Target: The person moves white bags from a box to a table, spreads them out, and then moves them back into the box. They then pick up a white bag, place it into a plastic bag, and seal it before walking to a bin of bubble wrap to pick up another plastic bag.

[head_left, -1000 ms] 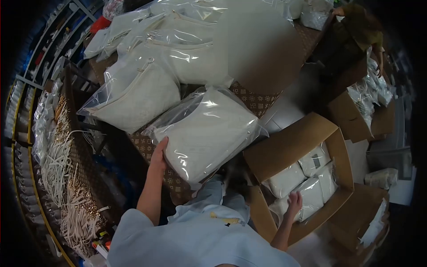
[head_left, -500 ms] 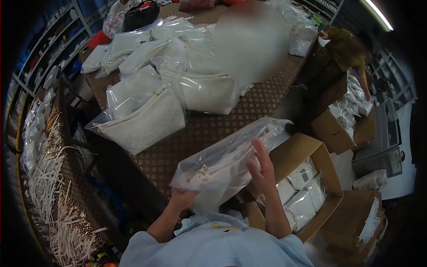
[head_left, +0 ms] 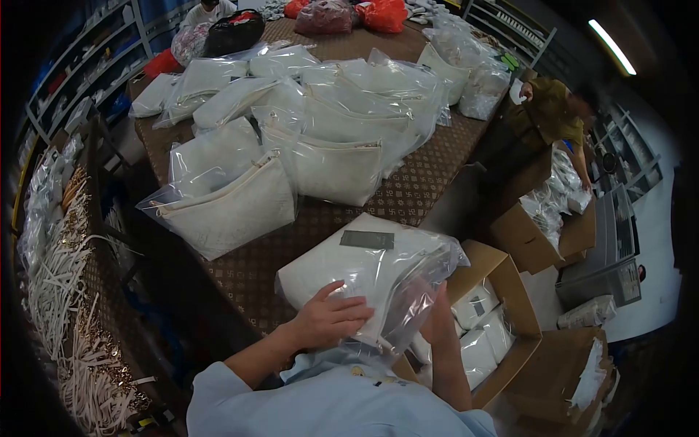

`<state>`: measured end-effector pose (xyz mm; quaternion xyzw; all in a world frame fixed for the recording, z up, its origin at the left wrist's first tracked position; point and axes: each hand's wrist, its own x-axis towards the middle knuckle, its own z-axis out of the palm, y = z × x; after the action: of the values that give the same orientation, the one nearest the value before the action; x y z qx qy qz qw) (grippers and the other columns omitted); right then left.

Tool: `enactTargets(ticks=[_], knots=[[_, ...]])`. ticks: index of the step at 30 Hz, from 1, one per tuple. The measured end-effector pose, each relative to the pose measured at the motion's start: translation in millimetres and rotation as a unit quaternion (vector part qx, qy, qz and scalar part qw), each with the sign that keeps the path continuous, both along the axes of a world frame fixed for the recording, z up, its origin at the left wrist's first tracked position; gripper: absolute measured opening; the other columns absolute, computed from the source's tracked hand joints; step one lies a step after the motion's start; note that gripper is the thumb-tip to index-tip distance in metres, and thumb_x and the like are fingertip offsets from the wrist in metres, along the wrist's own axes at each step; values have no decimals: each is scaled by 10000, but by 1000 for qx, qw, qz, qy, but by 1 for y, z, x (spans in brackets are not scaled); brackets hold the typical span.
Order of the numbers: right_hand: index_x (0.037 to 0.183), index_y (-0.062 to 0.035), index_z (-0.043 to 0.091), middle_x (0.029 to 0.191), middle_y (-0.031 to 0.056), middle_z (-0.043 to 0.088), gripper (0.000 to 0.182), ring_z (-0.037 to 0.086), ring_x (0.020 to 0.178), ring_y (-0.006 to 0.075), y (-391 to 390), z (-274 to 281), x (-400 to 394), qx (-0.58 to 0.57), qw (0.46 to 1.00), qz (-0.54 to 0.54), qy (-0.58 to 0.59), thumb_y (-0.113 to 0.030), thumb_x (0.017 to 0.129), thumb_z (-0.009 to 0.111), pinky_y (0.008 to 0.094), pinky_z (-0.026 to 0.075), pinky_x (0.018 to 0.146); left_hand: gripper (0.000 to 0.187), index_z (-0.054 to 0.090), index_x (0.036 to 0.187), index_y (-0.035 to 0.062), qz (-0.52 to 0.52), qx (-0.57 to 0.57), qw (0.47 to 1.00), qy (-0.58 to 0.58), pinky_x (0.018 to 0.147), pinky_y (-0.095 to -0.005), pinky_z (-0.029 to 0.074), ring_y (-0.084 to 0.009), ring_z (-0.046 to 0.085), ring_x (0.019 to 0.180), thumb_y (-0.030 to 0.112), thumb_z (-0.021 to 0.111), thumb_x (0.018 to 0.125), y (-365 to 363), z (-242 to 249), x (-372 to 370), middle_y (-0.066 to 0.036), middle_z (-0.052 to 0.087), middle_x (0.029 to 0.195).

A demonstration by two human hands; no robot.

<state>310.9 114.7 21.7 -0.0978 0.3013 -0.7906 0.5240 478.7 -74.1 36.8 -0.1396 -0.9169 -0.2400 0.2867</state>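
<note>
A white bag in clear plastic [head_left: 328, 266] lies at the table's near edge, with a grey tag [head_left: 368, 239] showing on its upper side. My left hand [head_left: 331, 317] rests on the front of this bag, fingers spread over the plastic. At the bag's right end, my right hand [head_left: 437, 317] is against the loose plastic, its fingers partly hidden behind the film. Beyond, a white zipped pouch in plastic [head_left: 233, 204] and several similar ones cover the patterned table [head_left: 419, 186].
An open cardboard box [head_left: 528, 309] with wrapped white items stands close on the right. Farther right, a person [head_left: 546, 109] reaches into another box [head_left: 575, 233]. White straps [head_left: 76, 291] with metal clips lie at left. Another person [head_left: 207, 11] is at the back.
The wrapped bag has been turned so its tagged side shows. My left hand has moved from beneath its left end onto its front; my right hand has lowered slightly. The view has shifted.
</note>
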Motion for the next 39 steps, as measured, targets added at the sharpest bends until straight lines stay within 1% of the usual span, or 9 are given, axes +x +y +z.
enactTargets(ticks=[6, 11, 14, 16, 24, 29, 32, 35, 39], knots=[[1271, -31, 305, 1225, 74, 416, 512, 431, 1109, 204, -43, 19, 23, 138, 977, 16, 163, -377, 901, 377, 340, 367, 921, 289, 534, 980, 111, 34, 54, 997, -41, 973, -419, 275, -196, 469, 1111, 94, 578, 694, 5, -44, 26, -31, 519, 1168], [1297, -16, 253, 1335, 129, 293, 570, 388, 1148, 196, -79, -12, 39, 215, 924, 50, 313, -281, 858, 502, 291, 362, 900, 512, 482, 1116, 77, 199, 183, 962, -43, 980, -399, 275, -250, 427, 1144, 169, 658, 644, -25, -45, 42, -90, 462, 1220], [1309, -2, 223, 1369, 174, 222, 620, 329, 1209, 253, -100, -17, 48, 244, 841, 107, 471, -230, 832, 547, 296, 322, 944, 556, 471, 1125, 56, 239, 177, 954, -47, 962, -397, 312, -282, 440, 1124, 182, 678, 625, -49, -68, 51, -118, 465, 1209], [1310, -9, 229, 1368, 204, 197, 618, 283, 1239, 305, -111, -24, 52, 228, 711, 68, 662, -219, 826, 549, 316, 293, 969, 551, 470, 1127, 49, 246, 198, 947, -49, 947, -390, 334, -290, 451, 1109, 167, 677, 630, -55, -75, 54, -127, 464, 1208], [1287, -11, 280, 1358, 200, 214, 584, 299, 1224, 322, -117, -39, 40, 231, 761, 62, 603, -162, 803, 570, 339, 293, 974, 493, 485, 1116, 37, 242, 276, 930, -18, 914, -330, 385, -292, 484, 1070, 89, 662, 659, -59, -69, 46, -142, 472, 1197], [1255, -14, 341, 1297, 164, 327, 497, 396, 1157, 238, -115, -41, 26, 249, 818, 46, 516, -117, 814, 547, 295, 376, 897, 788, 306, 1267, 12, 280, 340, 897, -32, 974, -373, 306, -302, 377, 1173, 273, 708, 641, -53, -107, 48, -220, 371, 1262], [1241, -17, 371, 1195, 122, 438, 453, 461, 1059, 171, -117, -67, 7, 286, 843, 37, 453, -103, 827, 532, 251, 408, 829, 920, 204, 1300, -21, 320, 357, 851, -215, 1012, -391, 236, -295, 321, 1212, 362, 693, 622, -50, -104, 53, -231, 312, 1299], [1177, -3, 429, 1079, 94, 520, 370, 503, 959, 150, -123, -79, -12, 274, 855, 10, 440, -115, 838, 525, 244, 403, 818, 880, 159, 1341, 42, 335, 267, 871, -241, 1047, -320, 167, -261, 277, 1237, 314, 660, 671, -46, -143, 57, -143, 242, 1371], [909, -4, 531, 794, 40, 557, 152, 511, 718, 105, -128, -116, -49, 285, 883, 12, 372, -144, 851, 513, 224, 418, 662, 706, 172, 1347, 63, 372, 262, 861, -227, 1060, -294, 120, -238, 258, 1241, 208, 540, 763, -39, -190, 57, -67, 245, 1381]])
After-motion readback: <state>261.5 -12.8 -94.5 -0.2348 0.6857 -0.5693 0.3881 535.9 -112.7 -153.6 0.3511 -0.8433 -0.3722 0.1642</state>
